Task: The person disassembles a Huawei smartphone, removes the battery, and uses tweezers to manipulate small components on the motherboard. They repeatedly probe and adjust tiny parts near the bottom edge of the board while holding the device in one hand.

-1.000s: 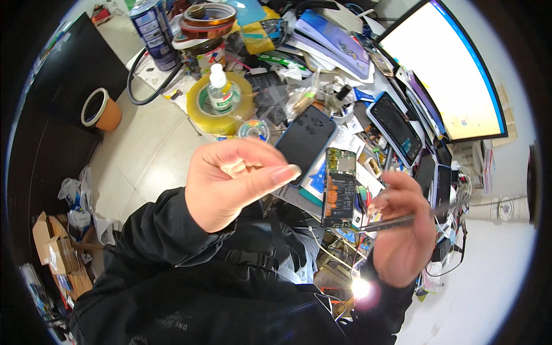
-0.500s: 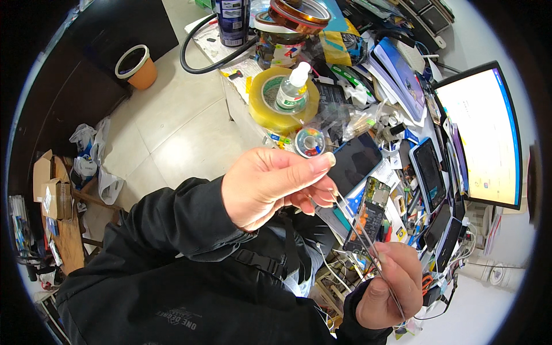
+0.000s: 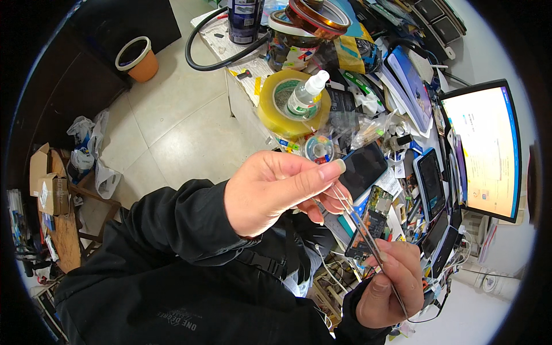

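My right hand (image 3: 394, 284) grips a pair of metal tweezers (image 3: 363, 231) between thumb and fingers, at the lower right. Their slim tips point up and left and reach the fingertips of my left hand (image 3: 284, 187). That hand is closed in a pinch, thumb over the index finger; whatever lies between them is too small or hidden to make out. Behind the tweezers lies an opened phone (image 3: 376, 214) with its circuit board and black battery showing. A dark flat screen or tablet (image 3: 363, 167) is just beyond my left fingertips.
A clear spray bottle (image 3: 303, 99) stands in a yellow tape roll (image 3: 267, 109), beside a small spool (image 3: 319, 148). Cluttered tools and phones cover the bench, with a phone (image 3: 429, 175) and lit monitor (image 3: 480, 149) at right. An orange bin (image 3: 144, 66) stands on the floor.
The tweezers' tips now meet my left fingertips more closely and their arms look nearer together. The bench has shifted slightly right and down in view. Both hands keep nearly the same place.
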A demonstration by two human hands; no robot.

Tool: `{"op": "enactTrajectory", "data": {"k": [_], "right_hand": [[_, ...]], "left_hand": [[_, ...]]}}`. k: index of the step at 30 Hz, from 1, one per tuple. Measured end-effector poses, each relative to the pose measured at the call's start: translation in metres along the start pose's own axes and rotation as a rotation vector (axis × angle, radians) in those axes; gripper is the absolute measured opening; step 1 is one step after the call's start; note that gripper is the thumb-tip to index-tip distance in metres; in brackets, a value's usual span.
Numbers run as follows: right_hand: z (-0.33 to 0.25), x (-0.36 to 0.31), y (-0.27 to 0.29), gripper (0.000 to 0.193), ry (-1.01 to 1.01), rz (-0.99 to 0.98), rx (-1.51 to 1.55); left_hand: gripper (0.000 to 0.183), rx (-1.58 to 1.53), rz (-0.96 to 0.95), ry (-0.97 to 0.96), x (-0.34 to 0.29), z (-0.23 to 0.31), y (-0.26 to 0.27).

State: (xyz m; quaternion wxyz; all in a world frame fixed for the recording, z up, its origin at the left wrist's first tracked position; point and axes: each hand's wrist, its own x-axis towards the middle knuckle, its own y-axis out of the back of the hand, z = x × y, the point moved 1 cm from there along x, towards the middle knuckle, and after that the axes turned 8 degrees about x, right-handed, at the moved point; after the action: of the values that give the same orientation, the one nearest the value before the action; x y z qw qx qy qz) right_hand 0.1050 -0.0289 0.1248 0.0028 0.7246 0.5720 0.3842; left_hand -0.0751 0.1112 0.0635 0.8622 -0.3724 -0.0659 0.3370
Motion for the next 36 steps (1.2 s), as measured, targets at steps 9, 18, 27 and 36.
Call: {"op": "enactTrajectory", "data": {"k": [9,18,27,36], "right_hand": [[-0.001,0.001,-0.010,0.021,-0.081,0.126,0.121],[-0.004,0.039,-0.011,0.037,-0.053,0.256,0.097],[0.029,0.148,0.004,0.017,-0.256,0.249,0.261],[0.045,0.243,0.006,0.035,-0.178,0.262,0.134]], "left_hand": [[0.029,0.108,0.056,-0.075,-0.005,0.006,0.003],[0.019,0.771,0.142,-0.913,0.024,0.070,0.017],[0.021,2.356,0.253,-0.762,0.145,0.202,0.042],[0.012,2.330,0.024,-0.700,0.160,0.205,0.057]]}}
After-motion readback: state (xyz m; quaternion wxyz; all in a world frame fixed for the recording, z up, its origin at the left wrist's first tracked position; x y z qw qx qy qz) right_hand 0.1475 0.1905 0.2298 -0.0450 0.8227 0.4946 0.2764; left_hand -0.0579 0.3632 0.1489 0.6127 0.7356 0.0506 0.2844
